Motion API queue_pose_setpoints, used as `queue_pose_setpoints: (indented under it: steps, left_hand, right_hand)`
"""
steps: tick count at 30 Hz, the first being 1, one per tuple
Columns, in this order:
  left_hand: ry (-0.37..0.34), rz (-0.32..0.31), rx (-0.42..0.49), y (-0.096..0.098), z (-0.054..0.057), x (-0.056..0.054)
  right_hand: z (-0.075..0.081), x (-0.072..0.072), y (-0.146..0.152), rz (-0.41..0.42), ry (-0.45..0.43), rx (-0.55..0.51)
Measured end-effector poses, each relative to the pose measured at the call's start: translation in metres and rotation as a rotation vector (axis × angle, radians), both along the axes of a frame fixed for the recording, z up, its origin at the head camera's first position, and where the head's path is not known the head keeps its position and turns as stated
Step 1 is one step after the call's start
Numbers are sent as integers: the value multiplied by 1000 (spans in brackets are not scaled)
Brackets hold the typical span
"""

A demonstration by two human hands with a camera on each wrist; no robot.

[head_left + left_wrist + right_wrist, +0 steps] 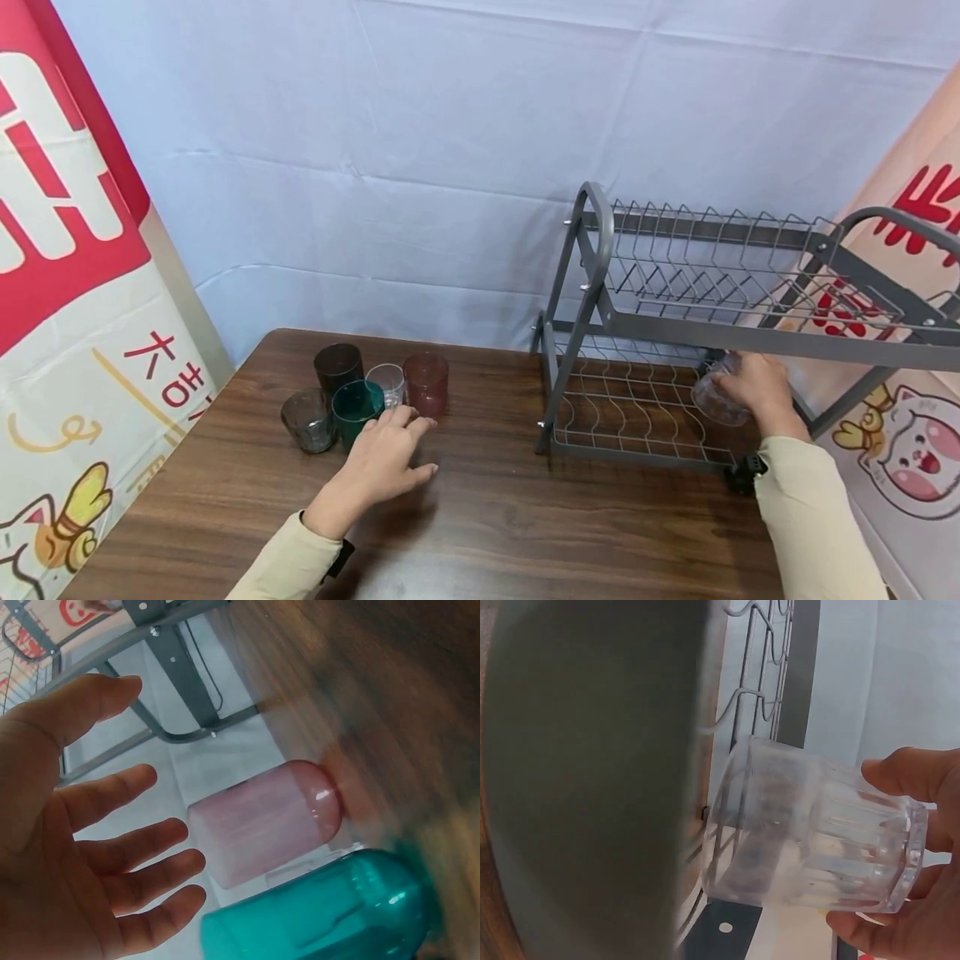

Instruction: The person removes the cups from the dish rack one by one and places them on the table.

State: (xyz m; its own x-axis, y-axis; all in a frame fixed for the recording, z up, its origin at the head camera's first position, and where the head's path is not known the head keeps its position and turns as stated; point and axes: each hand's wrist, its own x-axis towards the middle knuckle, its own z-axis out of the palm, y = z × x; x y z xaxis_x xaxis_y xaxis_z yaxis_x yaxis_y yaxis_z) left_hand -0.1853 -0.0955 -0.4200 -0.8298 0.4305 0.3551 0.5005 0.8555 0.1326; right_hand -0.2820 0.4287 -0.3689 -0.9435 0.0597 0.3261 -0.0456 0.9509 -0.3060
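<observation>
My right hand (759, 392) grips a clear faceted glass (817, 825) at the right end of the rack's lower wire shelf (622, 412). In the right wrist view the thick base is toward my palm and the mouth faces the wires; whether it touches them I cannot tell. My left hand (386, 454) hovers with fingers spread, holding nothing, beside a teal glass (322, 911). Around that stand a red glass (426, 385), another clear glass (387, 382), a dark glass (337, 367) and a smoky grey glass (309, 423).
The grey two-tier dish rack (660, 325) stands at the right of the wooden table (525, 517). Its upper wire tier (720, 258) overhangs my right hand. A pale cloth (450, 167) hangs behind, with printed banners (67, 250) at both sides.
</observation>
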Motion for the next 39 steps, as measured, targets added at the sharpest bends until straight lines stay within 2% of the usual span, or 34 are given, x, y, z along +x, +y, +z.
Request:
queue_pose_setpoints:
  steps: [6, 12, 20, 27, 39]
  left_hand:
    - [32, -19, -9, 4, 14, 3]
    - [33, -25, -4, 7, 23, 3]
    - [-19, -38, 71, 10, 19, 8]
    - [-35, -35, 133, 12, 16, 7]
    - [-60, -42, 145, 21, 6, 2]
  right_hand:
    - [12, 5, 1, 90, 32, 56]
    - [21, 7, -6, 72, -2, 75]
    - [20, 20, -17, 41, -72, 98]
    - [19, 32, -29, 57, -14, 79]
    - [29, 48, -50, 43, -21, 73]
